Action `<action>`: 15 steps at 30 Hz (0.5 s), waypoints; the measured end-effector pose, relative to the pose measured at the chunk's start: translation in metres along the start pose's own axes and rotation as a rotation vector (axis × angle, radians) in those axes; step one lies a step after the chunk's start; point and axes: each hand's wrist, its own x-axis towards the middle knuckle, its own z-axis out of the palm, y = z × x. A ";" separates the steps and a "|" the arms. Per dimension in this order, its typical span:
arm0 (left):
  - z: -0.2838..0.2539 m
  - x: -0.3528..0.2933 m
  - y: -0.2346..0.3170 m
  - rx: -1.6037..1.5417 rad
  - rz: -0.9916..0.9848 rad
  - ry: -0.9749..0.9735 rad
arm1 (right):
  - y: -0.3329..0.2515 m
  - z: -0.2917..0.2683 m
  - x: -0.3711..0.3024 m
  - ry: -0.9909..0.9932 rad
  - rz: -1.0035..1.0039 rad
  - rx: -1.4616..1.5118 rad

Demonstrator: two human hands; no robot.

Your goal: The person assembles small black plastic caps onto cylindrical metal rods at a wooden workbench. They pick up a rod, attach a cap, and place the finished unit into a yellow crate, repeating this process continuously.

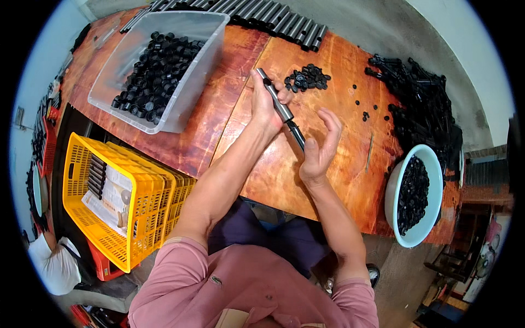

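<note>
reddish-brown wooden table (358, 191), grey and white wall (383, 27) behind it, greyish floor (391, 273) below.

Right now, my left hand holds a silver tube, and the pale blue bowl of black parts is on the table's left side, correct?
Wrong side: the head view shows that bowl on the right side of the table. Your left hand does hold the silver tube.

Wooden table (350, 188), bin (198, 87), tubes (280, 16), black parts (309, 78)
</note>
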 end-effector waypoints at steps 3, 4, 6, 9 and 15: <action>-0.001 0.001 0.004 0.014 0.021 0.044 | 0.004 0.001 -0.004 0.029 0.023 -0.010; 0.002 0.002 0.007 0.017 0.053 0.051 | 0.004 -0.002 -0.005 0.044 -0.009 -0.018; 0.000 0.009 0.012 -0.046 0.069 0.105 | 0.006 -0.007 -0.007 0.072 -0.074 -0.026; 0.001 -0.002 -0.008 0.017 -0.021 0.015 | 0.016 0.009 0.003 0.097 -0.093 -0.035; 0.005 -0.013 -0.010 0.045 -0.016 0.005 | 0.008 0.004 -0.003 0.119 -0.023 0.060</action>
